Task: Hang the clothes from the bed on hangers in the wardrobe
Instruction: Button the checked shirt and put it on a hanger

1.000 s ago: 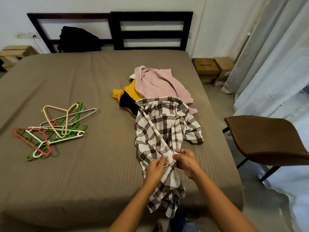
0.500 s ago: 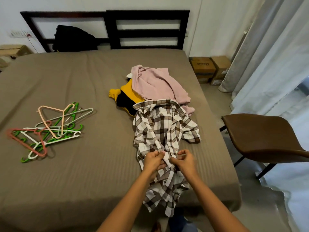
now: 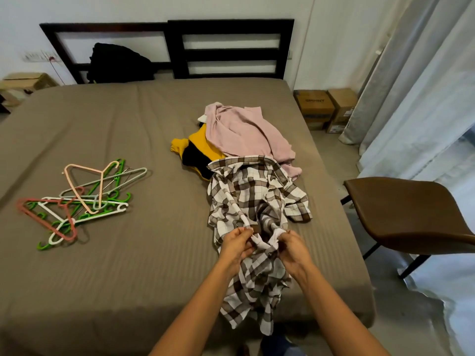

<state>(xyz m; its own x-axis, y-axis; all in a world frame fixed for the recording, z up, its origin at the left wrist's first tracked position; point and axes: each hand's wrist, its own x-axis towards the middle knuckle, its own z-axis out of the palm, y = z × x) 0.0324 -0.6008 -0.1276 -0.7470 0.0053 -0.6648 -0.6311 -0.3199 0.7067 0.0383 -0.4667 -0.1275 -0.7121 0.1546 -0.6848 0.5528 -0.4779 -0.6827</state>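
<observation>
A brown-and-white plaid shirt [image 3: 253, 196] lies lengthwise on the brown bed [image 3: 123, 265], its lower end hanging over the near edge. My left hand [image 3: 237, 244] and my right hand [image 3: 293, 249] each pinch a fold of the shirt's front, a short gap apart. Beyond the shirt lie a pink garment [image 3: 244, 132] and a yellow-and-black garment [image 3: 196, 152], partly under it. A loose pile of several plastic hangers [image 3: 79, 201] in green, white, pink and peach rests on the bed's left side. No wardrobe is in view.
A brown chair [image 3: 408, 214] stands close to the bed's right side. Two cardboard boxes [image 3: 325, 107] sit on the floor by the curtains [image 3: 421, 86]. A black bag [image 3: 118, 64] leans on the dark headboard [image 3: 231, 47]. A small stool [image 3: 23, 83] is at far left.
My hands have drawn apart along the shirt front, each keeping hold of a fold of it. The shirt's middle is pulled up between them. The view has shifted slightly.
</observation>
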